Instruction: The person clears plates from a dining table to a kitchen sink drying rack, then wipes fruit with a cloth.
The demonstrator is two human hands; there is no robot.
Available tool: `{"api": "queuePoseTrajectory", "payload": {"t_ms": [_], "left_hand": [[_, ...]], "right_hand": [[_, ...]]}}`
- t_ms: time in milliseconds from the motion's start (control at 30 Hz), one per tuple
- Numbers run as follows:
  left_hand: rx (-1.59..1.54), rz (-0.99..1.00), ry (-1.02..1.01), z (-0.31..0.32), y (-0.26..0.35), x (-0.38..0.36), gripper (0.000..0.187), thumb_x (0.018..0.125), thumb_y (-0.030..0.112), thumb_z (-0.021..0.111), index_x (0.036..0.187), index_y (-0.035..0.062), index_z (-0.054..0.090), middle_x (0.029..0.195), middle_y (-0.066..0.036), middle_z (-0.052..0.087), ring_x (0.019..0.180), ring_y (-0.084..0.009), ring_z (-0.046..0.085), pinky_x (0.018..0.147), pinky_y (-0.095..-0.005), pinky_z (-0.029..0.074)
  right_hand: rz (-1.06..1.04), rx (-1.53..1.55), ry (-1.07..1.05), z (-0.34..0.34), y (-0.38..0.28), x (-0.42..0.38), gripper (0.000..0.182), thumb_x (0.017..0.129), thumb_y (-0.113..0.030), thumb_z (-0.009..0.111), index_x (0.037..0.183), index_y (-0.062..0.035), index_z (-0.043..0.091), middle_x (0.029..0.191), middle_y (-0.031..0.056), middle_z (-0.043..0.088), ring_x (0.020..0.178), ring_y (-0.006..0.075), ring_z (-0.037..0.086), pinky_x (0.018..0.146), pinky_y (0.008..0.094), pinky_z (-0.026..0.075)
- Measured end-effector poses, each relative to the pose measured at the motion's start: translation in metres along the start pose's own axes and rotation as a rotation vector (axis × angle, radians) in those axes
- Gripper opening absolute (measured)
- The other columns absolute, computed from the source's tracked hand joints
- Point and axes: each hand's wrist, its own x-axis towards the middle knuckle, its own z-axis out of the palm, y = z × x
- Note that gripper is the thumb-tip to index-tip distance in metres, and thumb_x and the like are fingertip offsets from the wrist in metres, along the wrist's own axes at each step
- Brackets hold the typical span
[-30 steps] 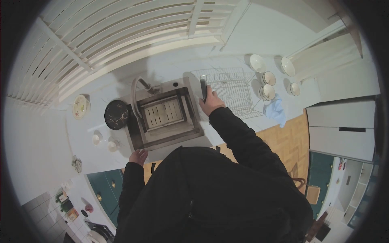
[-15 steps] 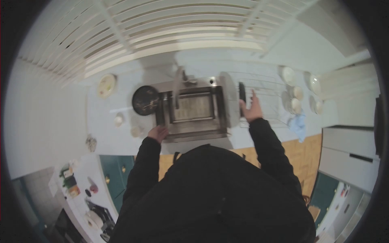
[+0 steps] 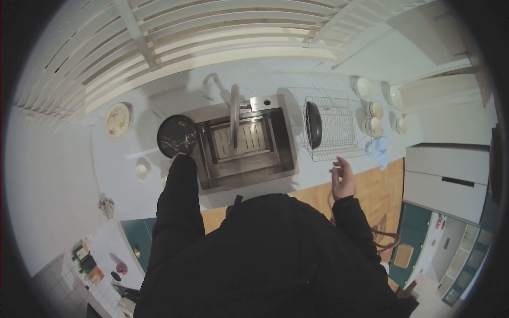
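My left hand (image 3: 181, 157) is right at the near rim of a round black plate (image 3: 177, 135) with pale marbled lines, which overlaps the sink's left edge in this view. Its fingers are mostly hidden by the sleeve and the plate's edge, so I cannot tell whether they grip it. My right hand (image 3: 343, 179) hovers in front of the counter's front edge, fingers apart and holding nothing. Nearest to it is a wire dish rack (image 3: 339, 127), where another black plate (image 3: 314, 125) stands on edge at the left end. Between the hands lies the stainless steel sink (image 3: 244, 175).
A tall faucet (image 3: 235, 116) rises over the sink. White plates (image 3: 364, 89) and several bowls (image 3: 374, 126) stand right of the rack, near a blue cloth (image 3: 379, 152). On the left are a patterned plate (image 3: 117, 121), a small white cup (image 3: 141, 171) and a crumpled cloth (image 3: 106, 206).
My left hand has moved from the sink's near-left corner up to the black plate's rim. My right hand has drawn back from the rack toward me. The view has shifted slightly.
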Motion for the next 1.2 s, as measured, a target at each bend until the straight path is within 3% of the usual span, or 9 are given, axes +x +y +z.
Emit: {"api": "queuePoseTrajectory", "payload": {"t_ms": [100, 167, 300, 400, 500, 600, 800, 1100, 1200], "left_hand": [[0.236, -0.107, -0.039, -0.020, 0.031, -0.044, 0.070, 0.063, 0.014, 0.091, 0.122, 0.0090, 0.054, 0.098, -0.002, 0.070, 0.085, -0.0159, 0.064, 0.061, -0.0334, 0.055], [0.734, 0.034, -0.145, -0.030, 0.041, -0.062, 0.074, 0.069, 0.057, 0.071, 0.123, 0.0073, 0.060, 0.116, -0.008, 0.064, 0.103, -0.0235, 0.062, 0.083, -0.0312, 0.051], [0.881, 0.235, -0.136, -0.043, 0.022, -0.061, 0.099, 0.070, 0.079, 0.064, 0.142, 0.0142, 0.043, 0.133, -0.013, 0.054, 0.119, -0.0314, 0.055, 0.101, -0.0312, 0.045], [0.269, 0.198, -0.036, -0.052, 0.016, -0.093, 0.082, 0.064, 0.027, 0.087, 0.126, 0.0016, 0.040, 0.126, -0.018, 0.057, 0.113, -0.0292, 0.057, 0.100, -0.0369, 0.047], [-0.075, 0.275, -0.174, -0.059, 0.000, -0.136, 0.042, 0.083, 0.002, 0.050, 0.124, -0.0023, 0.038, 0.132, -0.028, 0.046, 0.112, -0.0437, 0.053, 0.084, -0.0494, 0.060], [0.534, 0.545, -0.177, -0.063, -0.017, -0.179, 0.062, 0.078, 0.045, 0.070, 0.113, -0.0049, 0.061, 0.123, -0.027, 0.046, 0.108, -0.0424, 0.054, 0.101, -0.0419, 0.047], [-0.629, -0.049, -0.537, -0.051, -0.022, -0.290, 0.033, 0.090, -0.003, 0.042, 0.122, 0.0046, 0.037, 0.136, -0.028, 0.037, 0.118, -0.0481, 0.045, 0.083, -0.0619, 0.057], [-0.275, 0.120, -0.902, -0.028, 0.022, -0.388, 0.033, 0.098, 0.009, 0.042, 0.130, 0.0050, 0.036, 0.141, -0.023, 0.040, 0.124, -0.0430, 0.047, 0.091, -0.0570, 0.056], [-0.248, 0.252, -0.934, -0.020, 0.030, -0.403, 0.039, 0.096, 0.008, 0.044, 0.135, 0.0100, 0.038, 0.131, -0.018, 0.050, 0.111, -0.0351, 0.058, 0.079, -0.0521, 0.061]], "right_hand": [[0.103, -0.026, -0.081, 0.013, -0.021, -0.015, 0.031, 0.099, -0.013, 0.050, 0.130, -0.0089, 0.052, 0.105, 0.0076, 0.065, 0.080, 0.0168, 0.068, 0.065, 0.0272, 0.047], [0.188, -0.006, -0.181, 0.021, -0.034, -0.020, 0.029, 0.099, -0.017, 0.050, 0.127, -0.0105, 0.054, 0.101, 0.0073, 0.067, 0.078, 0.0171, 0.069, 0.065, 0.0290, 0.049], [0.369, -0.051, -0.419, 0.036, -0.063, -0.014, 0.034, 0.100, -0.030, 0.051, 0.128, -0.0118, 0.055, 0.114, 0.0141, 0.068, 0.093, 0.0261, 0.069, 0.084, 0.0371, 0.054], [0.229, -0.038, -0.521, 0.050, -0.061, -0.012, 0.030, 0.100, -0.022, 0.051, 0.126, -0.0082, 0.057, 0.105, 0.0121, 0.068, 0.088, 0.0267, 0.066, 0.082, 0.0366, 0.053], [0.119, -0.031, -0.578, 0.063, -0.065, -0.007, 0.029, 0.100, -0.025, 0.051, 0.123, -0.0087, 0.059, 0.103, 0.0099, 0.068, 0.083, 0.0248, 0.062, 0.078, 0.0369, 0.051], [0.084, -0.070, -0.754, 0.072, -0.071, 0.007, 0.034, 0.101, -0.026, 0.049, 0.128, -0.0074, 0.057, 0.116, 0.0140, 0.066, 0.095, 0.0285, 0.062, 0.086, 0.0374, 0.051], [0.131, -0.020, -0.927, 0.073, -0.081, 0.022, 0.040, 0.101, -0.029, 0.046, 0.134, -0.0058, 0.053, 0.124, 0.0172, 0.063, 0.111, 0.0340, 0.061, 0.094, 0.0406, 0.049], [0.417, 0.278, -0.787, 0.045, -0.050, 0.027, 0.064, 0.101, -0.049, 0.041, 0.148, -0.0050, 0.031, 0.106, 0.0146, 0.064, 0.069, 0.0189, 0.062, 0.058, 0.0284, 0.047], [0.385, 0.479, -0.658, 0.035, -0.043, 0.032, 0.042, 0.097, -0.037, 0.053, 0.125, -0.0059, 0.045, 0.091, 0.0106, 0.061, 0.059, 0.0172, 0.058, 0.046, 0.0281, 0.048]]}}
